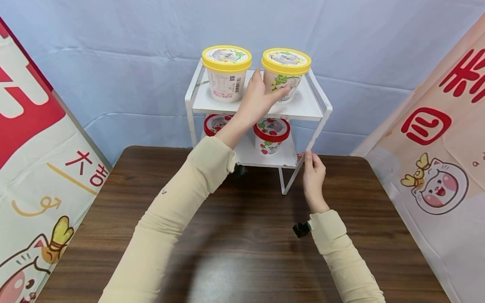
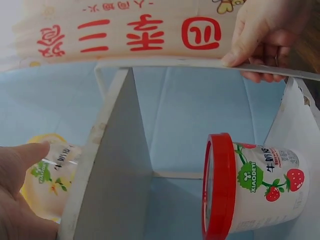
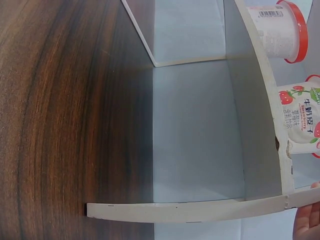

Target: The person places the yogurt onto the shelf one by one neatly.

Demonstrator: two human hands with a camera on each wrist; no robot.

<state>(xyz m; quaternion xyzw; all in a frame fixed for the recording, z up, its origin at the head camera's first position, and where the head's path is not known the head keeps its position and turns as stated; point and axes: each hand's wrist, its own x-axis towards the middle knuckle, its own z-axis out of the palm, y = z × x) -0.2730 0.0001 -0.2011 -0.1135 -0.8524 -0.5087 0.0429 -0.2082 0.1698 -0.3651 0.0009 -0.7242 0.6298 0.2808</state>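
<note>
A white two-tier rack point(image 1: 308, 99) stands at the back of the table. My left hand point(image 1: 257, 99) holds the right-hand yellow-lidded tub point(image 1: 286, 67) on the top shelf, thumb across its front and fingers at its left side. In the left wrist view, that tub point(image 2: 52, 192) shows beyond the thumb. My right hand point(image 1: 314, 174) grips the rack's right front leg point(image 1: 311, 142) with thumb and fingers, just above the lower shelf's level. The right wrist view catches only a bit of this hand point(image 3: 306, 222) at its edge.
Another yellow-lidded tub point(image 1: 226, 75) stands to the left on the top shelf. Below it are two red-lidded tubs, one at the left point(image 1: 217, 123) and a strawberry one point(image 1: 270, 134). A blue cloth point(image 1: 132, 84) hangs behind the brown wooden table point(image 1: 246, 244); printed banners flank it.
</note>
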